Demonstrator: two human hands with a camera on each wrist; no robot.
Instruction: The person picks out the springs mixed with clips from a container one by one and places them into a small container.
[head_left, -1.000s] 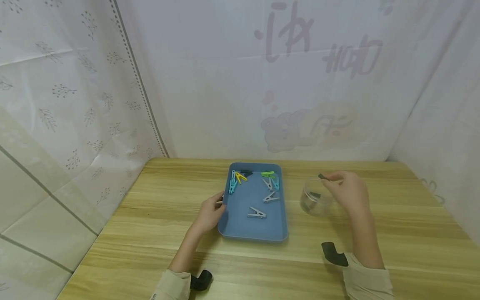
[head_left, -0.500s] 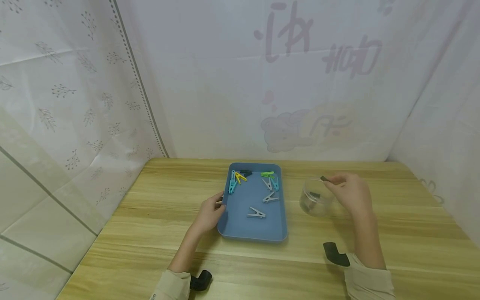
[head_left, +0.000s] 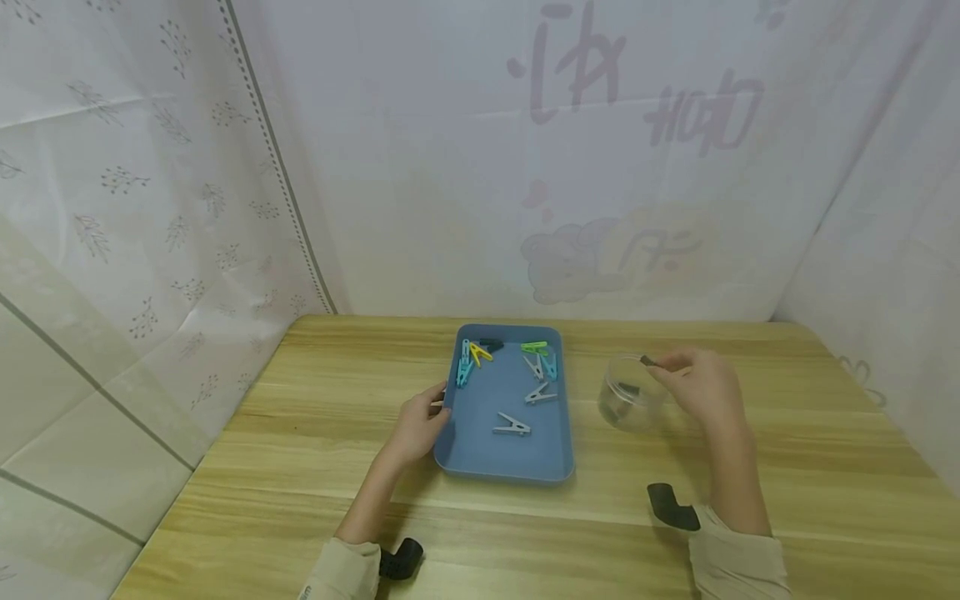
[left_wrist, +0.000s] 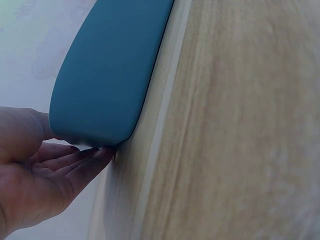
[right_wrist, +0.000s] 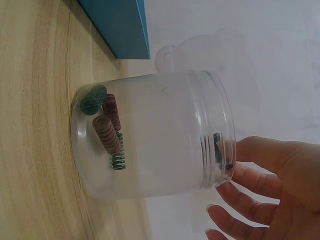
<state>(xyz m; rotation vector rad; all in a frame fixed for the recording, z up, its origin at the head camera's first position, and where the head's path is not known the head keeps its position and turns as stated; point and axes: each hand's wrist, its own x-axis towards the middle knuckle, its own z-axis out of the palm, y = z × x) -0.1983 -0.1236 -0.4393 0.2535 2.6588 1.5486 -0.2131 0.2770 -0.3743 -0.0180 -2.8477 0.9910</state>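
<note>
My left hand holds the left side of the blue tray, its thumb by the rim and fingers against the wall. Several clothespins lie in the tray: turquoise, yellow, black, green and grey. My right hand pinches a small dark spring at the mouth of the clear plastic jar. Inside the jar's bottom, in the right wrist view, rest a green spring, a brown spring, a red spring and a thin dark green spring.
The wooden table carries the tray and, to its right, the upright jar. Pale printed curtains hang behind and beside the table. A black wrist mount sticks out from the right sleeve, another mount from the left.
My right hand has shifted slightly right and down, bringing the dark spring to the jar's rim. The left hand and tray stay in place.
</note>
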